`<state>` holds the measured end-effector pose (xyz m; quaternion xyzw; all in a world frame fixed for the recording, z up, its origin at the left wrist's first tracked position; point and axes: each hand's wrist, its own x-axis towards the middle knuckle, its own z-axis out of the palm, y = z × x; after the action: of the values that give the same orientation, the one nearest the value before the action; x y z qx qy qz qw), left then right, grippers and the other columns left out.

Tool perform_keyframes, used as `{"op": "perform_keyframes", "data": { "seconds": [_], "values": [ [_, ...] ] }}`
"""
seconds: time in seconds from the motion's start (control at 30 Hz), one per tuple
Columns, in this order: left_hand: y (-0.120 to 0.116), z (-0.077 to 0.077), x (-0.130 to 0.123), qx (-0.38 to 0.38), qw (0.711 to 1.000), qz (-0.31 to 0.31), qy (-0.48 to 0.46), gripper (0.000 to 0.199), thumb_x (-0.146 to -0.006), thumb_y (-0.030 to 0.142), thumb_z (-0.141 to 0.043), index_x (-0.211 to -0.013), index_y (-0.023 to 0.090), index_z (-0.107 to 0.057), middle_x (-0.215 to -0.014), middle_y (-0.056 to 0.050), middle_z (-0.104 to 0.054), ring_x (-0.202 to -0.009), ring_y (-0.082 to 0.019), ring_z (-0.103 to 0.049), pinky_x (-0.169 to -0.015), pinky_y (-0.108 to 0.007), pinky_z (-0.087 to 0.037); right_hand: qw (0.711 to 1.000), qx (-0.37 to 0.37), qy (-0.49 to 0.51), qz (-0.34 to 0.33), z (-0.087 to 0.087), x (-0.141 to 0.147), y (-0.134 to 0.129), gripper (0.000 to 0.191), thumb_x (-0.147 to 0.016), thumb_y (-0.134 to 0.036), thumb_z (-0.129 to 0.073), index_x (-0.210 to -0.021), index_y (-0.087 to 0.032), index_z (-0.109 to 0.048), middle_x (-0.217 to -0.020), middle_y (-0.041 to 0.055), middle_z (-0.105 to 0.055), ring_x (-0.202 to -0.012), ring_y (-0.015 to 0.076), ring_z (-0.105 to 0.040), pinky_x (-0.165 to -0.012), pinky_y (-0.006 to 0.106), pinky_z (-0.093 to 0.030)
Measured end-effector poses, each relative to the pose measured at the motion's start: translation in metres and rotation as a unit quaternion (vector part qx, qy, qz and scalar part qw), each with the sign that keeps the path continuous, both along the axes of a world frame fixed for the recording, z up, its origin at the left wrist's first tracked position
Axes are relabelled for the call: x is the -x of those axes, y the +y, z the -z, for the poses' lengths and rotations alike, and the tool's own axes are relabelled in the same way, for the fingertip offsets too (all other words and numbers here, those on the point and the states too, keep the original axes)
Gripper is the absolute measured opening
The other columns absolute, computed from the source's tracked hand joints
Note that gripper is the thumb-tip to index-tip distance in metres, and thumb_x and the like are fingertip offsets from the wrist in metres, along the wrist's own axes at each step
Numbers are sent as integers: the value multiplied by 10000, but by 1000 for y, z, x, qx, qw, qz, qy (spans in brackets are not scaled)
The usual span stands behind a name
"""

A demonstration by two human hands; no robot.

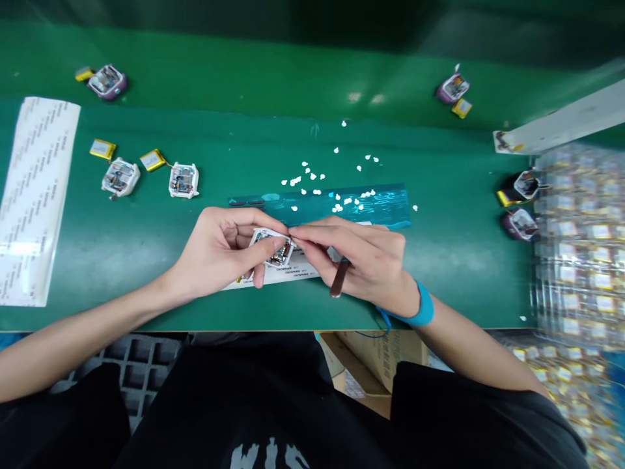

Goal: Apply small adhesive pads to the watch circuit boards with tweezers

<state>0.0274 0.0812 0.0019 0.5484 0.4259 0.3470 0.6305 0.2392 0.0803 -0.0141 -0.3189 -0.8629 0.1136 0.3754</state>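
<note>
My left hand (219,254) is closed around a small white watch case (271,245) with its circuit board exposed, the thumb lying across its open face. At the case's right corner, the thumb and index finger of my right hand (361,251) are pinched together. Whatever is between those fingertips is too small to make out. A slim, dark brown tool (339,279) is tucked in the right palm, its blunt end sticking out toward me; its tip is hidden. Below both hands lies a printed white sheet (303,267), partly covered.
Small white round stickers (313,176) are scattered over the green table and a blue film strip (390,205). White watch cases (184,180) with yellow batteries lie left, beside a long white sheet (36,195). Clear trays (569,260) and a purple case (520,225) stand right.
</note>
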Motion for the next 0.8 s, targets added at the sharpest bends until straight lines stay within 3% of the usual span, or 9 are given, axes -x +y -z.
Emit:
{"op": "perform_keyframes", "data": {
  "seconds": [0.23,0.37,0.43,0.5,0.57,0.63,0.8],
  "values": [
    [1,-3,0,14,1000,4,17,38,-835,131,-673,-858,152,-695,-469,62,-587,-366,-113,-617,-338,-156,-410,1000,1,-1,-5,0,1,2,190,-931,-100,-614,-1072,-218,-662,-924,11,-783,-754,114,-736,-626,208,-587],
    [-1,-4,-2,8,999,-3,35,44,-843,132,-671,-875,138,-702,-490,52,-595,-388,-115,-630,-348,-163,-411,992,-11,-17,126,-3,-2,11,214,-889,-58,-639,-1045,-190,-702,-893,15,-788,-630,110,-705,-595,219,-578],
    [-1,-4,-2,2,999,-10,44,67,-849,134,-665,-905,137,-702,-498,46,-605,-393,-113,-626,-355,-170,-411,985,-4,-19,172,-3,-5,17,300,-892,-46,-617,-1145,-186,-697,-1056,42,-782,-752,138,-745,-659,231,-606],
    [0,-4,-2,2,999,-13,44,89,-850,136,-657,-932,136,-693,-515,38,-622,-397,-113,-623,-364,-178,-414,989,-7,-25,144,-1,-7,20,379,-913,-56,-600,-1261,-196,-656,-1245,66,-722,-995,184,-745,-772,252,-627],
    [1,-3,-1,6,999,-14,36,104,-843,131,-654,-945,136,-674,-545,34,-637,-410,-112,-631,-372,-179,-418,995,-28,-49,83,3,-9,18,402,-929,-82,-610,-1304,-225,-634,-1305,59,-692,-1117,200,-709,-857,273,-624],
    [1,-1,-1,7,1000,-12,24,117,-836,121,-652,-951,137,-649,-563,34,-645,-428,-116,-648,-387,-179,-437,993,-65,-86,43,7,-11,13,412,-934,-97,-623,-1311,-262,-630,-1270,31,-712,-1063,192,-728,-856,287,-625],
    [0,6,-1,-19,1000,-20,9,129,-842,123,-660,-953,163,-606,-553,37,-651,-437,-135,-663,-388,-199,-479,973,-134,-183,31,4,-13,1,380,-964,-183,-611,-1343,-207,-599,-1212,68,-737,-827,191,-749,-599,289,-588]
  ]
}}
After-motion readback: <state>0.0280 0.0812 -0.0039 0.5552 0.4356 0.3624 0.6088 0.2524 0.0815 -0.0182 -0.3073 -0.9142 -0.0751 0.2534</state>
